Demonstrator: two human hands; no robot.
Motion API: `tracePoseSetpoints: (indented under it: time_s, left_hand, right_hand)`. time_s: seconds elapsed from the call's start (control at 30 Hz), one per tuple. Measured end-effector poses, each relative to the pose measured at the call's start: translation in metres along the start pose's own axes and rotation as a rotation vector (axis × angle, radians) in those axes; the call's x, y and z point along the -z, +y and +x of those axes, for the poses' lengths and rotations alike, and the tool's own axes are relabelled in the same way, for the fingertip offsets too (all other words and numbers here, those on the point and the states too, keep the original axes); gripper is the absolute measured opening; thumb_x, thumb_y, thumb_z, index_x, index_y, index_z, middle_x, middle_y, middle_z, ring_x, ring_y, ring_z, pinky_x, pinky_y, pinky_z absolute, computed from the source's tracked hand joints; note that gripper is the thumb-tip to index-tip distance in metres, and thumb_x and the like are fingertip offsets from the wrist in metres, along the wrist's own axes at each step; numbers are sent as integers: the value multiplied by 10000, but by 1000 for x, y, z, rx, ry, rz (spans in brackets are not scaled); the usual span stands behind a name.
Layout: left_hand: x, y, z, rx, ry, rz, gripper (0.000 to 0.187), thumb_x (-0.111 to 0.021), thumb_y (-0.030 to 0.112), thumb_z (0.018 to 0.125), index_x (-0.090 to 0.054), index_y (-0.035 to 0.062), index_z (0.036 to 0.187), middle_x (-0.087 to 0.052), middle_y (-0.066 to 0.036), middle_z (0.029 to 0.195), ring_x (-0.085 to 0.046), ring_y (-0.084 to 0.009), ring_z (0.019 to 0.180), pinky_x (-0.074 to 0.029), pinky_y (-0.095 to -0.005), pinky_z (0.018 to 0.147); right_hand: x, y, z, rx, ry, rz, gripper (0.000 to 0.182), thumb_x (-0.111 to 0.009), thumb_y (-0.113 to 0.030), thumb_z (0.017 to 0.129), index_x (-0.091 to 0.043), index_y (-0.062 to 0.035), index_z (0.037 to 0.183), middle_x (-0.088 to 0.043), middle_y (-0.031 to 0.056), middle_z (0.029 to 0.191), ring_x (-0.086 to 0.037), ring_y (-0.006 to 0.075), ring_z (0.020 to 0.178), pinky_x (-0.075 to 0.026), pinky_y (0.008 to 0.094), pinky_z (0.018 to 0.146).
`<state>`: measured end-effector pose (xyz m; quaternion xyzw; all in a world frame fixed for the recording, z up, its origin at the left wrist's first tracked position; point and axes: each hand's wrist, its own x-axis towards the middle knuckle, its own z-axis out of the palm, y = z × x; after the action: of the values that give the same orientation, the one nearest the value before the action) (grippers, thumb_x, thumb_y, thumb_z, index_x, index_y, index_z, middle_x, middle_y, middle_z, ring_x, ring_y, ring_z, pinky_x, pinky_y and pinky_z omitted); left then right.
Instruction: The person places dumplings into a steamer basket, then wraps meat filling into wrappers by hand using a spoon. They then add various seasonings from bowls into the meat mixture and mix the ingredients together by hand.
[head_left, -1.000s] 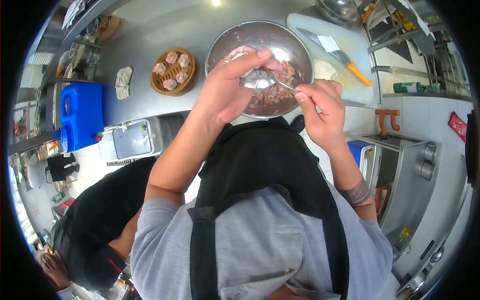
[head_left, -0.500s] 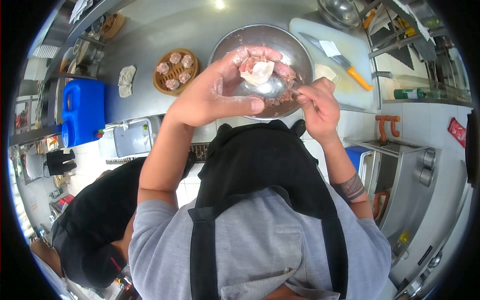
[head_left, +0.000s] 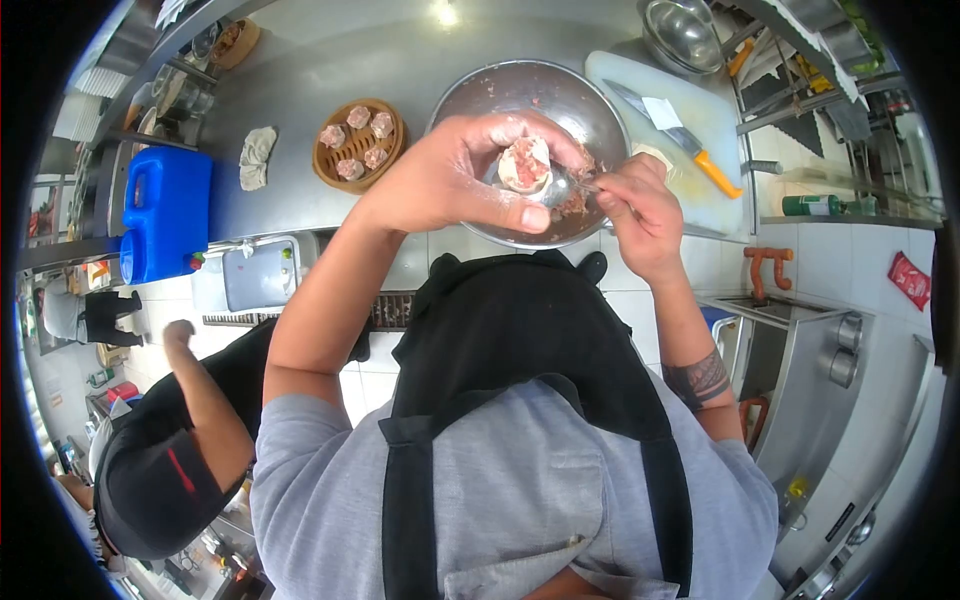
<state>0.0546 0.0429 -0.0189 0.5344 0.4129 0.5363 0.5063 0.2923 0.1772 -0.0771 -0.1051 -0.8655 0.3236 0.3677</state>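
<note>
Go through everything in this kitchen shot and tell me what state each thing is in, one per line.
Left hand: curled around a dumpling, filling showing on top.
Right hand: gripping a spoon beside the dumpling.
Metal bowl: partly filled with meat mix.
Bamboo steamer: uncovered, holding four dumplings.
Knife: lying flat on the cutting board.
Blue jug: whether capped cannot be told.

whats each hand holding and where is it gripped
The left hand cups a filled dumpling around its sides. The right hand pinches a spoon by its handle end.
</note>
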Motion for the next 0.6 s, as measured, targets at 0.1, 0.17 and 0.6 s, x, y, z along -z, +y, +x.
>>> tracePoseSetpoints:
  time_s: [0.1,0.17,0.6]
  left_hand:
    - [-7,-5,3,-41,-6,-20,430,-926,148,725,-729,50,1095,-707,-104,1211,-640,-239,1200,-483,-395,1053]
    - [-12,-6,3,-48,4,-29,390,-918,159,740,-728,55,1064,-707,-112,1207,-643,-247,1187,-483,-398,1051]
    - [-32,-9,2,-41,316,-99,157,-843,38,852,-699,22,912,-740,-79,1033,-678,-123,963,-551,-288,868]
  right_hand:
    - [2,1,2,5,-5,-15,112,-756,-140,900,-759,-67,985,-657,23,814,-560,214,795,-390,345,871]
    - [5,0,3,17,-13,-54,120,-757,-142,897,-760,-67,991,-658,25,817,-560,214,794,-390,345,874]
    - [1,-4,6,-16,-31,-37,117,-765,-104,876,-759,-62,985,-643,25,806,-550,216,792,-388,347,861]
